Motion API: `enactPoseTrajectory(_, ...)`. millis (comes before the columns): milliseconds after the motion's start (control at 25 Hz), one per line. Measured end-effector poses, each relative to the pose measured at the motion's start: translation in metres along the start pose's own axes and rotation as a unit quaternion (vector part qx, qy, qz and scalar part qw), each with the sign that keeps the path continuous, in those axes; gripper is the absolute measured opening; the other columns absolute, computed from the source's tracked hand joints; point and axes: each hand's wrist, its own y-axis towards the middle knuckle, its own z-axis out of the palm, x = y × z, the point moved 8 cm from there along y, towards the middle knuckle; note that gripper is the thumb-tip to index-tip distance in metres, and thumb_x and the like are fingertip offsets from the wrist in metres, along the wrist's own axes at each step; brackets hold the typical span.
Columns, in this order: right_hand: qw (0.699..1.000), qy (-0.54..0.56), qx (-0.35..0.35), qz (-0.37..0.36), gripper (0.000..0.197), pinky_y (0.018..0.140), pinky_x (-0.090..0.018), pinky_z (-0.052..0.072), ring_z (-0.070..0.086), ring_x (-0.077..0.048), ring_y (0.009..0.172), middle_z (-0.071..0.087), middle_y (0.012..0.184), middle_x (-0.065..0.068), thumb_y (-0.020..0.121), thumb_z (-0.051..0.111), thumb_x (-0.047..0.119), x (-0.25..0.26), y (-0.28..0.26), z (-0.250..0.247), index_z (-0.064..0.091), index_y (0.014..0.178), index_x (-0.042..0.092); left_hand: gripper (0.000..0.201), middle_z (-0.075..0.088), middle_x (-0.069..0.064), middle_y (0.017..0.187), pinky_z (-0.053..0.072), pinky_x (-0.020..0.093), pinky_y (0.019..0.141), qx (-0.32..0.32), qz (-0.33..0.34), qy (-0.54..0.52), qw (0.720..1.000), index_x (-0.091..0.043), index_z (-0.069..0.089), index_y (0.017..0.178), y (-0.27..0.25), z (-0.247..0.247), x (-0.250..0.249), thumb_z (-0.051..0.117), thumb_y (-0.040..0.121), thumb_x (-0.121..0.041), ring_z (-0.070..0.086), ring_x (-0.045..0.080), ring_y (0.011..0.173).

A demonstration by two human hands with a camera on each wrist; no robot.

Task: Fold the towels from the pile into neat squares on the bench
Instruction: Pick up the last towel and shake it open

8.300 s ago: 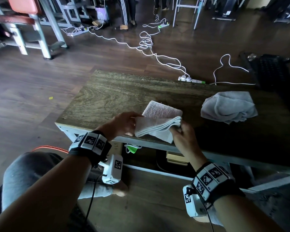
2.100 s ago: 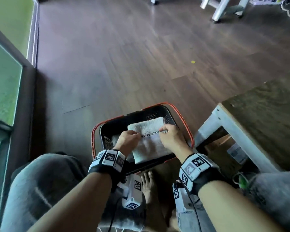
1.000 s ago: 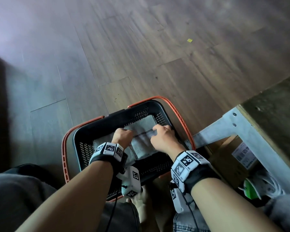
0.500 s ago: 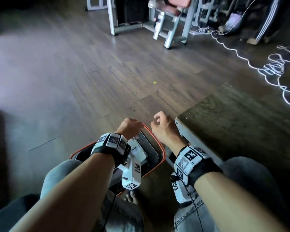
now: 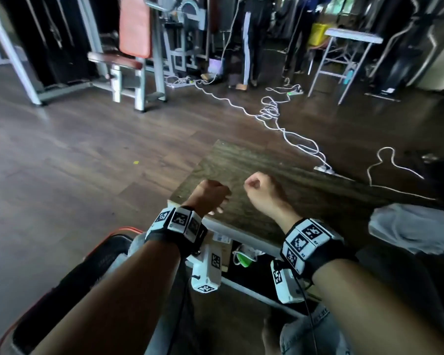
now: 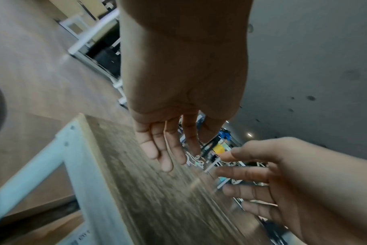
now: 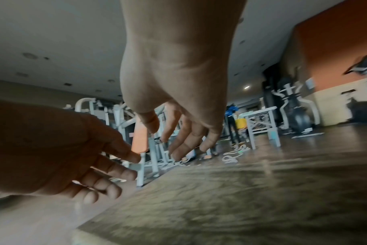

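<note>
Hands: left hand point(image 5: 210, 193) and right hand point(image 5: 263, 189) both empty, fingers loosely relaxed, above bench point(image 5: 280, 180) near corner; crumpled towel pile point(image 5: 415, 230) lying on bench, well apart at right.

The head view looks forward and down over both forearms at the worktop point(image 5: 280, 175). Each wrist view looks along its palm, low and close over that worktop, catching the other hand too.

Dim room, underexposed; wrist views motion-blurred; wide-angle bending at edges; dark vignetted corners.
</note>
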Motion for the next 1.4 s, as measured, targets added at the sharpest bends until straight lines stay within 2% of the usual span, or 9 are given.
enactPoseTrajectory(200, 0.997, 0.007, -0.018, 0.077, 0.012, 0.081, -0.040, 0.056, 0.068, -0.026, 0.083, 0.070, 0.086, -0.001, 0.088, 0.057, 0.031, -0.087, -0.017, -0.086, 0.061, 0.078, 0.025, 0.021, 0.067, 0.014, 0.077, 0.036, 0.012, 0.035, 0.072, 0.075, 0.111, 0.988, 0.003, 0.071, 0.091, -0.005, 0.102, -0.040, 0.055, 0.091, -0.011, 0.055, 0.010, 0.041)
enactPoseTrajectory(400, 0.989, -0.040, -0.032, 0.137, 0.016, 0.076, -0.035, 0.052, 0.067, -0.026, 0.083, 0.072, 0.086, -0.007, 0.090, 0.056, 0.021, -0.182, -0.060, -0.146, 0.068, 0.083, 0.014, 0.025, 0.068, 0.011, 0.091, 0.053, 0.032, 0.078, 0.139, 0.097, 0.232, 0.958, -0.003, 0.070, 0.102, -0.007, 0.209, -0.040, 0.053, 0.092, -0.019, 0.067, 0.026, 0.089)
enactPoseTrajectory(680, 0.979, -0.093, -0.053, 0.172, 0.008, 0.058, -0.028, 0.041, 0.061, -0.024, 0.078, 0.059, 0.076, -0.003, 0.089, 0.053, 0.015, -0.292, -0.085, -0.205, 0.060, 0.090, 0.011, 0.032, 0.064, 0.015, 0.121, 0.044, 0.031, 0.088, 0.201, 0.136, 0.301, 0.922, -0.004, 0.062, 0.121, -0.003, 0.331, -0.048, 0.051, 0.096, -0.021, 0.059, 0.031, 0.114)
enactPoseTrajectory(840, 0.977, -0.127, -0.066, 0.160, 0.059, 0.087, -0.042, 0.051, 0.057, -0.028, 0.113, 0.054, 0.125, -0.005, 0.085, 0.056, 0.014, -0.326, -0.064, -0.206, 0.036, 0.139, 0.025, 0.024, 0.067, 0.017, 0.109, 0.041, 0.026, 0.075, 0.200, 0.194, 0.290, 0.916, -0.006, 0.061, 0.110, 0.006, 0.368, -0.044, 0.051, 0.093, -0.019, 0.063, 0.032, 0.101)
enactPoseTrajectory(920, 0.960, -0.197, -0.041, 0.195, 0.077, 0.103, -0.052, 0.042, 0.038, -0.036, 0.135, 0.035, 0.149, -0.011, 0.087, 0.057, 0.021, -0.341, -0.055, -0.193, 0.014, 0.150, 0.028, 0.023, 0.068, 0.015, 0.107, 0.045, 0.028, 0.076, 0.197, 0.189, 0.294, 0.916, -0.011, 0.060, 0.110, 0.016, 0.374, -0.036, 0.050, 0.092, -0.021, 0.064, 0.033, 0.099)
enactPoseTrajectory(1000, 0.941, -0.248, -0.032, 0.228, 0.077, 0.110, -0.055, 0.029, 0.024, -0.038, 0.143, 0.026, 0.156, -0.014, 0.088, 0.056, 0.026, -0.348, -0.058, -0.177, 0.013, 0.152, 0.023, 0.024, 0.069, 0.012, 0.107, 0.051, 0.035, 0.083, 0.197, 0.184, 0.308, 0.913, -0.012, 0.063, 0.109, 0.025, 0.377, -0.031, 0.052, 0.091, -0.024, 0.065, 0.030, 0.100)
enactPoseTrajectory(1160, 0.962, -0.231, -0.042, 0.138, 0.041, 0.099, -0.046, 0.043, 0.054, -0.031, 0.120, 0.062, 0.125, -0.007, 0.085, 0.061, 0.021, -0.323, -0.052, -0.159, 0.055, 0.125, 0.022, 0.046, 0.064, 0.008, 0.108, 0.053, 0.036, 0.083, 0.202, 0.213, 0.310, 0.904, -0.023, 0.054, 0.119, 0.041, 0.369, -0.023, 0.067, 0.076, -0.034, 0.060, 0.025, 0.100)
enactPoseTrajectory(1240, 0.991, -0.102, 0.006, 0.083, 0.024, 0.089, -0.041, 0.050, 0.063, -0.025, 0.104, 0.069, 0.107, -0.002, 0.088, 0.060, 0.018, -0.300, -0.048, -0.147, 0.064, 0.111, 0.024, 0.062, 0.064, 0.006, 0.106, 0.053, 0.033, 0.085, 0.202, 0.235, 0.316, 0.897, -0.026, 0.053, 0.124, 0.038, 0.364, -0.022, 0.066, 0.065, -0.038, 0.057, 0.024, 0.102)
enactPoseTrajectory(1400, 0.995, 0.096, -0.035, 0.013, 0.002, 0.069, -0.035, 0.051, 0.063, -0.013, 0.079, 0.065, 0.086, 0.006, 0.094, 0.061, 0.027, -0.259, -0.044, -0.149, 0.061, 0.094, 0.029, 0.010, 0.068, -0.003, 0.072, 0.048, 0.014, 0.057, 0.156, 0.191, 0.232, 0.941, -0.012, 0.068, 0.084, 0.042, 0.332, -0.038, 0.068, 0.079, -0.020, 0.062, 0.011, 0.068)
